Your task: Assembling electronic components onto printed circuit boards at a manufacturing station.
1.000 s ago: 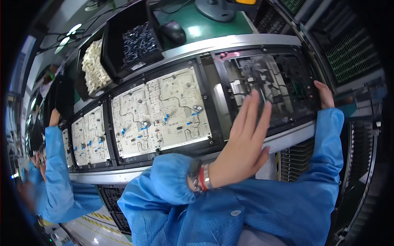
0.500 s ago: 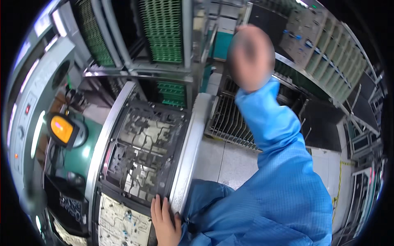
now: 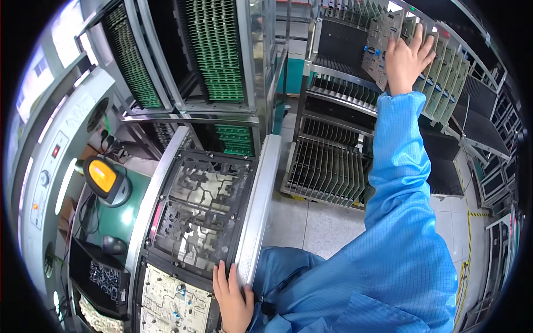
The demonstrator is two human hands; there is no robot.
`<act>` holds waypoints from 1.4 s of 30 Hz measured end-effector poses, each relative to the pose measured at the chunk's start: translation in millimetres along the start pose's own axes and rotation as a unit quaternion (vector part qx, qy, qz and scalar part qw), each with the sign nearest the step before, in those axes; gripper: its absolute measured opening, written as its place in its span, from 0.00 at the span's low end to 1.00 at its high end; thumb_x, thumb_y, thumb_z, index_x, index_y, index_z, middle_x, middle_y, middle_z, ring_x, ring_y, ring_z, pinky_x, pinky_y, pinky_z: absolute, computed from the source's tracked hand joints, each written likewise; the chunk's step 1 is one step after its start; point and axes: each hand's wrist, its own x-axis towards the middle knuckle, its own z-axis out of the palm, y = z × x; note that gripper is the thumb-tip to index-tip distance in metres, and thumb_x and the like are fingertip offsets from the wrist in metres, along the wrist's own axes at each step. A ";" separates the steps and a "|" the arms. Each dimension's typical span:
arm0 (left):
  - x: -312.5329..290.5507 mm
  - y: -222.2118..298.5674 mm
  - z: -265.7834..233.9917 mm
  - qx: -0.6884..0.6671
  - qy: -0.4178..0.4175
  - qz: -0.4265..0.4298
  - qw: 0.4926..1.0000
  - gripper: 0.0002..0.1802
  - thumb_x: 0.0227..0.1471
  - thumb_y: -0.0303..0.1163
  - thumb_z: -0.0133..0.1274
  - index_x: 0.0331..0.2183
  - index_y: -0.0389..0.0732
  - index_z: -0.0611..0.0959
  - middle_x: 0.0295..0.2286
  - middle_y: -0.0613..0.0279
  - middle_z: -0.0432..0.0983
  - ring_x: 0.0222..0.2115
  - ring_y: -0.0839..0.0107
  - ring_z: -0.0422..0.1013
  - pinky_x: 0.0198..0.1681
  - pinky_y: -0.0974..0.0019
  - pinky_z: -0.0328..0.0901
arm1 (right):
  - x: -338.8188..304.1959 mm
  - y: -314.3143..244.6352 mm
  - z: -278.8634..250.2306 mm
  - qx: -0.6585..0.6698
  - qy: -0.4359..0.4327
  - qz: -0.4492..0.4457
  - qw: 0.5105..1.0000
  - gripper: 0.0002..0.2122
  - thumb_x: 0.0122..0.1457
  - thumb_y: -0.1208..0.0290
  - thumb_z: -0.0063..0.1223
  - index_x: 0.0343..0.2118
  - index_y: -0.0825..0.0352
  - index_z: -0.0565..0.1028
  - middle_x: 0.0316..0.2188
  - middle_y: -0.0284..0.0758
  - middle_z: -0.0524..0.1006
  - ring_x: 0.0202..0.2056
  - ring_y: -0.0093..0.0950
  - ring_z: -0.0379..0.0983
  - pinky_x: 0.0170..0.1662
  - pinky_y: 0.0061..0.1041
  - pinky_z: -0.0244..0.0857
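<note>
My right hand (image 3: 408, 62) is stretched out at the upper right, its fingers spread over a circuit board (image 3: 379, 58) with blue parts. That board stands upright in a row of similar boards (image 3: 449, 75) in a rack. The fingertips look close to the boards' upper part; whether they touch one cannot be made out. My left hand (image 3: 233, 299) lies with fingers extended on the edge of a black carrier frame (image 3: 205, 208), beside the metal rail (image 3: 261, 202). Below this frame, a pale circuit board (image 3: 175, 299) with small parts sits in another black frame.
Tall racks (image 3: 214, 50) of green boards stand at the back. A yellow-and-black scanner (image 3: 105, 180) and a dark mouse (image 3: 114, 245) are on the green mat (image 3: 125, 216) at left. A black box (image 3: 100, 277) sits lower left. A slotted rack (image 3: 325, 169) stands near the floor.
My right hand has moved up and right, from above the slotted rack to the upright boards. My left hand stays on the frame. The whole view has shifted slightly.
</note>
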 end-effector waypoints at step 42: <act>-28.4 -39.2 -13.2 -0.103 0.100 -0.048 0.988 0.29 0.36 0.22 0.54 0.46 0.36 0.74 0.47 0.51 0.65 0.50 0.52 0.62 0.52 0.55 0.60 | -207.6 -407.4 -165.3 0.683 -0.646 0.337 -0.049 0.20 0.64 0.65 0.41 0.53 0.74 0.61 0.48 0.45 0.71 0.47 0.38 0.71 0.52 0.38 0.65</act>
